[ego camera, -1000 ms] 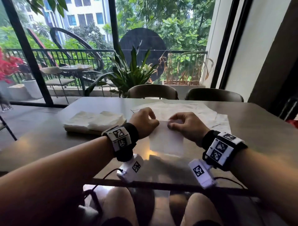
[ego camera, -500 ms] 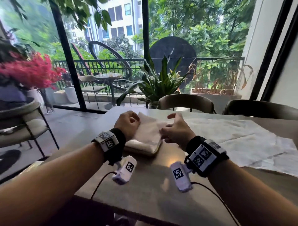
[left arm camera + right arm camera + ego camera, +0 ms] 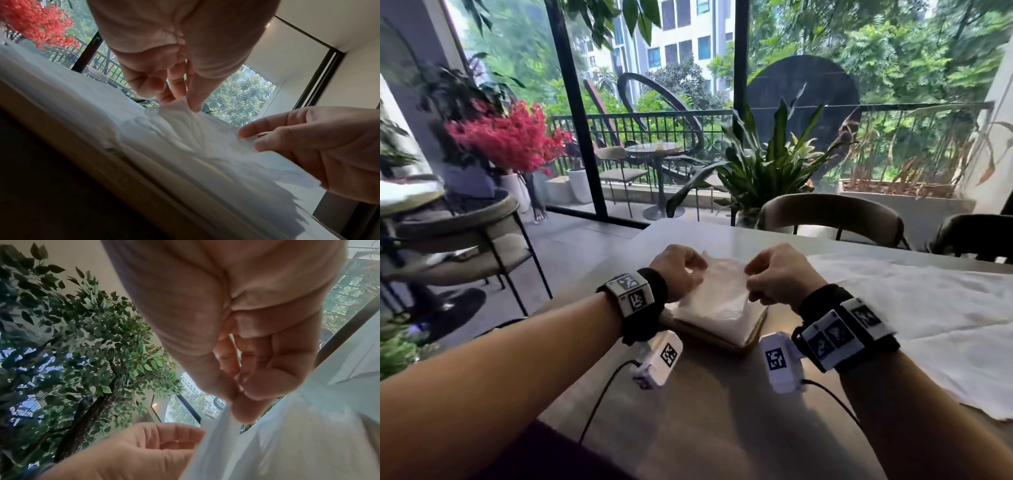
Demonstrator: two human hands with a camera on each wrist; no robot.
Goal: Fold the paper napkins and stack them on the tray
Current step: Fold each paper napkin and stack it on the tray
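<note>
A folded white paper napkin [image 3: 717, 296] hangs just over the stack of folded napkins [image 3: 726, 329] on the wooden tray [image 3: 755, 334]. My left hand [image 3: 698, 274] pinches its left corner, and the left wrist view shows thumb and fingers closed on the folded napkin [image 3: 193, 134]. My right hand [image 3: 751, 275] pinches the opposite edge; in the right wrist view the thumb and forefinger meet on the folded napkin [image 3: 287, 443]. Each wrist view also catches the other hand: the right hand [image 3: 248, 134] and the left hand [image 3: 185, 439].
Several unfolded napkins [image 3: 914, 308] are spread on the grey table [image 3: 705, 411] to the right of the tray. Two chairs [image 3: 828, 214] stand at the far side, with a potted plant [image 3: 767, 164] behind. The table's left edge runs close to the tray.
Both hands have carried the folded napkin from the middle of the table leftward to the tray. It now hangs low over the stack, and my view has turned left.
</note>
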